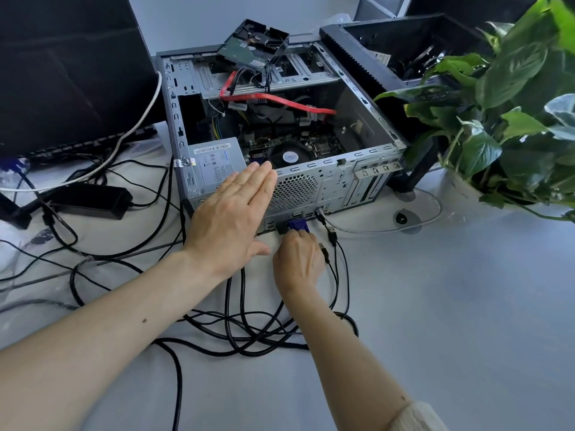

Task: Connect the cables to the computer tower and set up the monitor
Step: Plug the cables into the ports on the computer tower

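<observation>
Here right hand [298, 262] grips blue trapezoidal plug [298, 226], seemingly at tower [329, 181].

Bare metal, dark plastic and shiny leaves

The open computer tower [314, 181] is of bare grey sheet metal, matt, with a punched grille at the back. The VGA plug [298, 227] looks of blue plastic. The black cables [249, 334] have a smooth, slightly glossy coat; the power adapter [93, 199] is of matt black plastic. The monitor [68, 73] screen is dark and glossy. The plant [504, 98] has shiny leaves. The table [451, 306] is smooth, pale and matt.
</observation>
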{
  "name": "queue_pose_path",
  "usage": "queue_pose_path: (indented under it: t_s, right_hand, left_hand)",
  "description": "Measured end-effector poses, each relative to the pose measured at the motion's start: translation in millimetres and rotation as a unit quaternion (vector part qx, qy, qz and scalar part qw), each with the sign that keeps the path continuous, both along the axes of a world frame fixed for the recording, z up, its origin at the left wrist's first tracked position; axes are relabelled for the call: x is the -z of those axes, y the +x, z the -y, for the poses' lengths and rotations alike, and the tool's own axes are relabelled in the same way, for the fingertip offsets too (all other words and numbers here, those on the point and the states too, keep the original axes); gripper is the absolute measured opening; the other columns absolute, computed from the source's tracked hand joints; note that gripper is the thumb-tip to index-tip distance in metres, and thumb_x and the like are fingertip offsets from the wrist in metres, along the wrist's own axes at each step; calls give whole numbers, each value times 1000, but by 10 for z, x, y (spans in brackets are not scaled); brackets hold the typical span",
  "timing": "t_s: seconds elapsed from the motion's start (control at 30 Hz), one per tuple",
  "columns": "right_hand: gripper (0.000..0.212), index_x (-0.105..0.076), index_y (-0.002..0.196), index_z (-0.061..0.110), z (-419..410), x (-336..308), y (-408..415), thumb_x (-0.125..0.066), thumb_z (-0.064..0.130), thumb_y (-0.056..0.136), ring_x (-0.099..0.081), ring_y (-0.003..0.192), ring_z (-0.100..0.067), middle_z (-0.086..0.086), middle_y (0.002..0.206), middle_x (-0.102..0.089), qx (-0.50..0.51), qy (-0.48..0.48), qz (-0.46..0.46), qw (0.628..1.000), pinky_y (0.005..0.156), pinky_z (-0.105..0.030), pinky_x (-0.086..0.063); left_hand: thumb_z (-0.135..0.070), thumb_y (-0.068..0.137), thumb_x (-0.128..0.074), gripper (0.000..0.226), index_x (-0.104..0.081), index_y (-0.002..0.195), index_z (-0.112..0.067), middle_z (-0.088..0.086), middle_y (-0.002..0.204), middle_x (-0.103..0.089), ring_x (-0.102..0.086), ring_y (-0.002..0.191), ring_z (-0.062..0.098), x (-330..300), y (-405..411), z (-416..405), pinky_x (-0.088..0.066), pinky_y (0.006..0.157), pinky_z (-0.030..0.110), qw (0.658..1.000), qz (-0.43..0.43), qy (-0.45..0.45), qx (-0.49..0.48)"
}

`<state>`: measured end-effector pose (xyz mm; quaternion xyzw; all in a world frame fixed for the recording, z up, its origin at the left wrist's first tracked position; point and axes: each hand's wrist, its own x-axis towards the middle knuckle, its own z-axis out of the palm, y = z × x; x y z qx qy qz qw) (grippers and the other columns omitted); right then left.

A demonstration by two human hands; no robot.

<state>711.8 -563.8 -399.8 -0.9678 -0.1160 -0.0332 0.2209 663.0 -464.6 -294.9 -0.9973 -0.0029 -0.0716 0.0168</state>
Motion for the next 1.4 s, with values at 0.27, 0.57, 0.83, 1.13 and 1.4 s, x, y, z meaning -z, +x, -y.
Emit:
queue_pose_path:
  t_s: [0.27,0.57,0.83,1.13,1.4]
  right_hand:
    - [27,-59,49,3,53,-49,1,-83,-9,44,-59,44,-28,-14,48,-61,-34,-16,22,999,37,-21,-39]
    - [20,-64,71,4,622,-42,-9,-66,18,86,-59,72,-31,-13,71,-65,-12,36,68,997,48,-30,-39]
    - [18,-68,79,3,868,8,-20,-59,19,83,-55,84,-29,-11,82,-62,15,-3,25,1000,51,-29,-32]
    - [23,-69,89,7,806,-17,162,-56,25,92,-56,93,-27,-9,92,-65,45,20,-13,999,59,-33,-41]
    - [25,-68,86,5,592,-67,326,-58,27,93,-60,87,-31,-12,94,-68,36,28,-22,999,59,-30,-33]
  left_hand:
    - [-43,51,-87,124,-19,148,-5,12,156,-20,-20,144,25,-28,22,-10,-13,116,34,1000,-16,6,-3]
    - [-49,58,-82,129,-2,149,-5,11,159,0,-2,146,24,-58,29,82,-7,119,35,999,-27,11,-17]
    - [-47,60,-81,130,5,148,-6,10,159,6,3,146,22,-118,203,263,2,117,32,1000,-18,11,-2]
    - [-50,62,-78,127,4,149,-6,10,159,4,0,147,21,-47,294,315,-2,118,31,1000,-28,12,-7]
    - [-47,58,-82,128,-1,149,-6,11,159,-2,-6,147,23,-37,291,311,-6,119,33,999,-29,27,-11]
